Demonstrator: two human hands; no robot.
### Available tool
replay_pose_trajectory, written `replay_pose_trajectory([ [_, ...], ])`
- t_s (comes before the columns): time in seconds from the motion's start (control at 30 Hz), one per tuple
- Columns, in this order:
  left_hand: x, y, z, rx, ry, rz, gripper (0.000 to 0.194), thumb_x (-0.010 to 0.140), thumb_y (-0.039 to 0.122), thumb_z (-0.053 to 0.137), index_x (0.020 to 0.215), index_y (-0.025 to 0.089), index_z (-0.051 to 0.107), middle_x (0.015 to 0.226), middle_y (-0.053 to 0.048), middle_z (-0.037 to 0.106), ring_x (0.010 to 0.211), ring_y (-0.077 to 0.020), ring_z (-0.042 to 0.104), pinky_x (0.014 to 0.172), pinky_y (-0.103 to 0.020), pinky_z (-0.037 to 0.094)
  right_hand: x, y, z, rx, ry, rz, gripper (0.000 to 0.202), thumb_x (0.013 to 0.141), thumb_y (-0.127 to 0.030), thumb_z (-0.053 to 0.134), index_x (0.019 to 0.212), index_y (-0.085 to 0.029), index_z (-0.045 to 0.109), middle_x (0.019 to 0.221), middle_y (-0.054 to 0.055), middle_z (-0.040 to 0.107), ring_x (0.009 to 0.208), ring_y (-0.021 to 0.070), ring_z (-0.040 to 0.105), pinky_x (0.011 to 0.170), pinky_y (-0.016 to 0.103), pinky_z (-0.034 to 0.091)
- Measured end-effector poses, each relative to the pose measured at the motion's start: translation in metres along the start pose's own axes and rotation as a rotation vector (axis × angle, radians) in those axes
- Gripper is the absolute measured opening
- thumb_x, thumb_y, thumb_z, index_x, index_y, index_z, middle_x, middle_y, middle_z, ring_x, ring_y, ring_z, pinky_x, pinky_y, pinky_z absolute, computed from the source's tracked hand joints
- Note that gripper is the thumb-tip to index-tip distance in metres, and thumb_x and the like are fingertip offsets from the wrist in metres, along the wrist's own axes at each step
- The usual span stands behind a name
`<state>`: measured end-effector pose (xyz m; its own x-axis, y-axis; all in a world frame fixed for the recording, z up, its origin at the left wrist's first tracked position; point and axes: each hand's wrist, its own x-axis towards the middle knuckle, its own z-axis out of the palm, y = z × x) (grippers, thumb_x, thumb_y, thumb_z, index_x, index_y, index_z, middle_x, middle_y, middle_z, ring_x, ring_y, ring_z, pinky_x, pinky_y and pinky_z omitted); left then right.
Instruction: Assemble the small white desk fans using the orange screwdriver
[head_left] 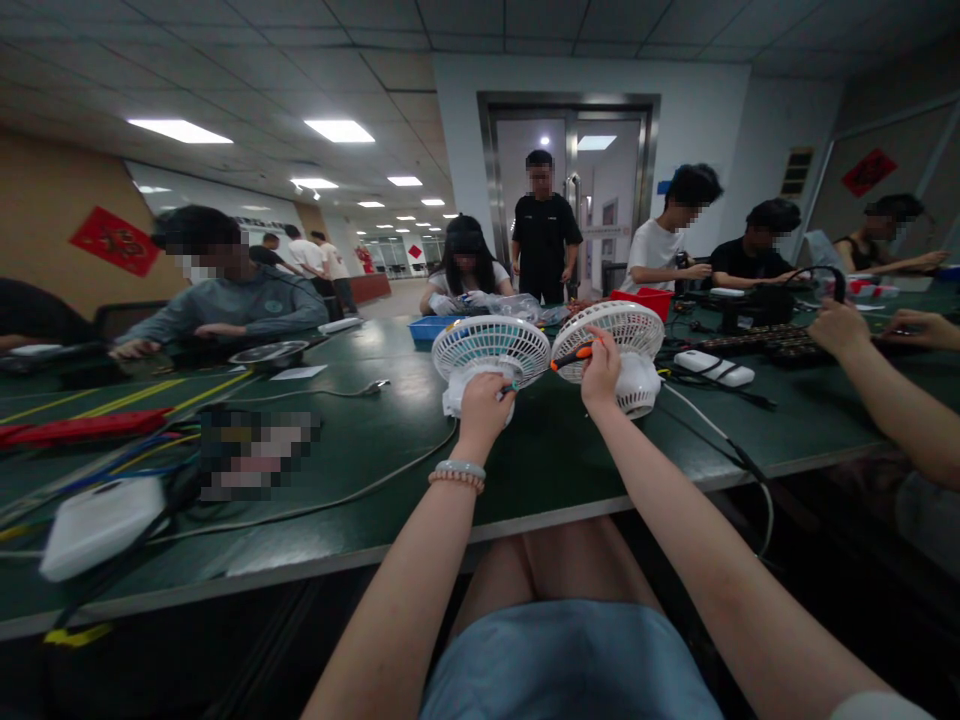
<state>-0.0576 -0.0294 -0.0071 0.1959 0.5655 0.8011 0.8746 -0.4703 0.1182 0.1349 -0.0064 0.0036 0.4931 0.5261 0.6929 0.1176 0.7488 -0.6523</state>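
Two white fans with round grilles stand side by side on the green table, the left fan (491, 345) and the right fan (637, 325). My left hand (484, 400) is closed at the back of the left fan, over its white housing. A small dark piece with a teal end pokes out from its fingers; what it is I cannot make out. In my right hand (602, 370) is an orange and black screwdriver (576, 357), pointing left across the lower part of the right fan's grille. This hand covers part of that fan's base.
A blue tray (430, 330) and a red bin (649, 298) lie behind the fans. White power strips (712, 368), cables and a white box (105, 525) are on the green table (525, 480). Co-workers sit around it; another person's hand (840, 322) is at right.
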Motion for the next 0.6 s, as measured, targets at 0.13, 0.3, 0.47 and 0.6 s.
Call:
replay_pose_trajectory([
  [0.13,-0.0002,-0.0011,0.0006,-0.006,0.002,0.006,0.017,0.073,0.023,0.057,0.086,0.018,0.065,0.091,-0.007,0.066,0.093,-0.0204,0.057,0.088,-0.036,0.044,0.0004,-0.003,0.0011,-0.019,0.071,0.047,0.036,0.082,-0.041,0.039,0.096,-0.015,0.06,0.093,0.007,0.061,0.083,0.0155,0.054,0.075,0.03,0.042],
  [0.3,-0.0003,-0.0013,0.001,-0.003,-0.007,-0.011,0.016,0.072,0.023,0.057,0.085,0.019,0.065,0.092,-0.006,0.066,0.095,-0.0207,0.057,0.088,-0.037,0.044,0.0011,-0.002,0.0016,-0.027,0.073,0.068,0.035,0.082,-0.043,0.041,0.091,-0.015,0.06,0.087,0.006,0.062,0.079,0.0155,0.054,0.073,0.029,0.042],
  [0.47,-0.0002,-0.0014,0.0016,-0.009,-0.003,-0.012,0.015,0.072,0.023,0.057,0.085,0.019,0.066,0.092,-0.006,0.066,0.094,-0.0206,0.057,0.088,-0.036,0.044,0.0017,0.0006,0.0022,-0.035,0.082,0.055,0.033,0.082,-0.043,0.041,0.086,-0.016,0.059,0.08,0.004,0.061,0.074,0.0145,0.053,0.069,0.027,0.041],
  [0.6,-0.0003,-0.0019,0.0023,-0.01,0.009,0.0,0.016,0.072,0.023,0.057,0.084,0.018,0.066,0.092,-0.007,0.066,0.093,-0.0205,0.057,0.088,-0.036,0.044,0.0018,-0.0005,0.001,-0.071,0.089,0.064,0.035,0.082,-0.046,0.041,0.081,-0.016,0.059,0.076,0.002,0.06,0.071,0.0142,0.052,0.067,0.026,0.04],
])
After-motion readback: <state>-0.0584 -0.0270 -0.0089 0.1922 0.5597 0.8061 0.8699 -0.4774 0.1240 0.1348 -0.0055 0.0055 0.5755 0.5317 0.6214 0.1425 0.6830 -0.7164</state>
